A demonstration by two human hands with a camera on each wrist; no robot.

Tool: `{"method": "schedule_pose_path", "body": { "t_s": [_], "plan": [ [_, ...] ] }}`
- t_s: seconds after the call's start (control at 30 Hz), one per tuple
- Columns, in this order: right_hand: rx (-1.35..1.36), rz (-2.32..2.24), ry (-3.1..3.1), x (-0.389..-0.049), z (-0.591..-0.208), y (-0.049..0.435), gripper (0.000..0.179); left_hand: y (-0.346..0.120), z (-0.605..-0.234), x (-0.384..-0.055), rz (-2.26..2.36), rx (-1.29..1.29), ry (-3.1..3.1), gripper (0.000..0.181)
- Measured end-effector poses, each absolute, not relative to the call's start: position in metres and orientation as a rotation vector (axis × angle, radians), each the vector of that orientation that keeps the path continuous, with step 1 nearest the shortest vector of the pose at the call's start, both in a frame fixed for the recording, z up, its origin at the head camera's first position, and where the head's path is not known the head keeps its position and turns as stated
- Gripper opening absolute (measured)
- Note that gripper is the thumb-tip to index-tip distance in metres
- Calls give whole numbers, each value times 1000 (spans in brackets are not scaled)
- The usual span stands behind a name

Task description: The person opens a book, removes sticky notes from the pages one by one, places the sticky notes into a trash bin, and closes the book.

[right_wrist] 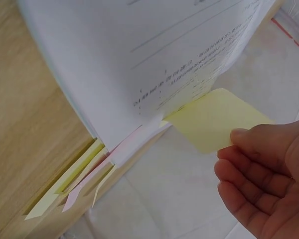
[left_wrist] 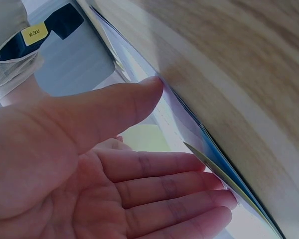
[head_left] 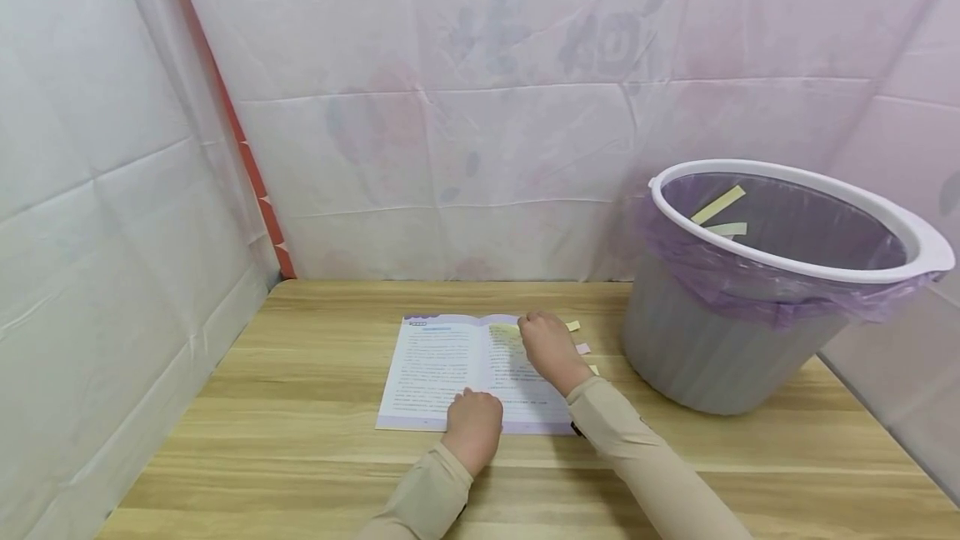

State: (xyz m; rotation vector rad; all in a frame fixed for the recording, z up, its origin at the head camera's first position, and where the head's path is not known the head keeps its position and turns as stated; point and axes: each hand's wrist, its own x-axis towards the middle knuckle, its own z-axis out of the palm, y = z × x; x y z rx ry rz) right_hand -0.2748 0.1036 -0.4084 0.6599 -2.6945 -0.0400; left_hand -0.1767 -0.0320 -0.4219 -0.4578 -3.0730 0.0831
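An open book (head_left: 435,369) lies flat on the wooden table, its pages printed with text. At the upper part of the right-hand page, my right hand (head_left: 551,347) pinches a yellow sticky note (right_wrist: 219,119) between thumb and forefinger. The note stands out from the page, its far edge against the paper. My left hand (head_left: 475,425) is at the book's lower edge near the middle; in the left wrist view its fingers (left_wrist: 164,186) are straight and touch the pages. Yellow and pink page tabs (right_wrist: 72,199) jut from the book's right side.
To the right on the table (head_left: 300,440) stands a grey waste bin (head_left: 720,340) with a white rim and a purple liner. Inside it are a yellow strip (head_left: 718,205) and a paler strip (head_left: 727,229). Pale sheeting (head_left: 450,148) hangs behind the table.
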Motion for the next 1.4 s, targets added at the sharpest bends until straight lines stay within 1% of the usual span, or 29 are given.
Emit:
{"method": "schedule_pose_path", "body": {
  "t_s": [0.4, 0.57, 0.77, 1.4],
  "plan": [
    [591, -22, -2696, -276, -407, 110, 5, -33, -421, -176, 54, -475, -3040, 24],
    [556, 21, -2696, -274, -404, 113, 7, -33, -421, -175, 37, -480, -3040, 24],
    [554, 67, -2678, -274, -402, 117, 4, -33, -421, -175, 33, -477, -3044, 26],
    [495, 120, -2692, -273, -392, 126, 5, -35, -418, -174, 26, -487, -3050, 24]
  ]
}}
